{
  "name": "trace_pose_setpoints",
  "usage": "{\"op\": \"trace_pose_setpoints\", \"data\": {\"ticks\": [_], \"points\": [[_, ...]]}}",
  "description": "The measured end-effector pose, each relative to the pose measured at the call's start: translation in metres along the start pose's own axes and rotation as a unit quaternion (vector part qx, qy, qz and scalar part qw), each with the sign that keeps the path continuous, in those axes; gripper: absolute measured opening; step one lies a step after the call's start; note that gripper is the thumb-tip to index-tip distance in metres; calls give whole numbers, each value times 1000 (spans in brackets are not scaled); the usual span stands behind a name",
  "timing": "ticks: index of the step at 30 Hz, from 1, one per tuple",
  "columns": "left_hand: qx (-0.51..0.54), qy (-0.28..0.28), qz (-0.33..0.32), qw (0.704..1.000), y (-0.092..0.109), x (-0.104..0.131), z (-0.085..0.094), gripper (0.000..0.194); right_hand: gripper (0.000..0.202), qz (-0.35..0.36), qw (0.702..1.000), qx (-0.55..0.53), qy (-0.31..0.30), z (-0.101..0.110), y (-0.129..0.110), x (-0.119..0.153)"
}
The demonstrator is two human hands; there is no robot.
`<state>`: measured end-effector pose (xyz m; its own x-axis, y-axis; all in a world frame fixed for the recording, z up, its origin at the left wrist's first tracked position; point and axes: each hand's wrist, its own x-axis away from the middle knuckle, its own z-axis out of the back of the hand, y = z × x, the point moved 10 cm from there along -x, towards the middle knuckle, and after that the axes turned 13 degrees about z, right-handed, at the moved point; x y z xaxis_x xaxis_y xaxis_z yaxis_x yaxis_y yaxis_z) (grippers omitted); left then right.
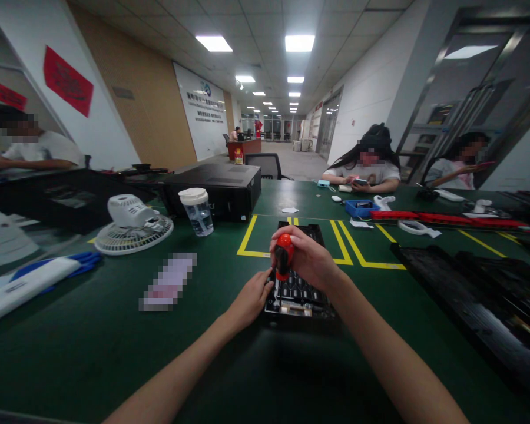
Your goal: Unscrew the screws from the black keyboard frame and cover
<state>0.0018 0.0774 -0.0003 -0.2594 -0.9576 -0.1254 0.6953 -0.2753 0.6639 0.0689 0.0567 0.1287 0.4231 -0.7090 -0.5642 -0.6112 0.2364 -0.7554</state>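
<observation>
My right hand (pixel 311 253) is wrapped round the handle of a red and black screwdriver (pixel 284 256), held roughly upright with its rounded red end toward me. Beneath it lies an open black tool case (pixel 291 312) with rows of metal sockets (pixel 298 290) in moulded slots. Close to the lower end of the screwdriver, my left hand (pixel 251 297) has thumb and fingers pinched together at the case's left side. A small dark bit of something shows at those fingertips, too hidden to name. The screwdriver's tip is out of sight behind the hands.
Left on the green table are a white fan (pixel 135 227), a lidded water cup (pixel 198 213), a black box-like unit (pixel 216 188) and a blurred-out flat item (pixel 170 282). A long black tray (pixel 463 306) lies right. Across the table a person (pixel 365 162) holds a phone.
</observation>
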Motion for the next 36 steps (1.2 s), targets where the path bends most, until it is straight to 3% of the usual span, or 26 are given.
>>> {"op": "trace_pose_setpoints", "data": {"ticks": [36], "points": [[12,0,3,1000,1,-1,0,36,16,-18,999,41,-12,4,-7,5]]}}
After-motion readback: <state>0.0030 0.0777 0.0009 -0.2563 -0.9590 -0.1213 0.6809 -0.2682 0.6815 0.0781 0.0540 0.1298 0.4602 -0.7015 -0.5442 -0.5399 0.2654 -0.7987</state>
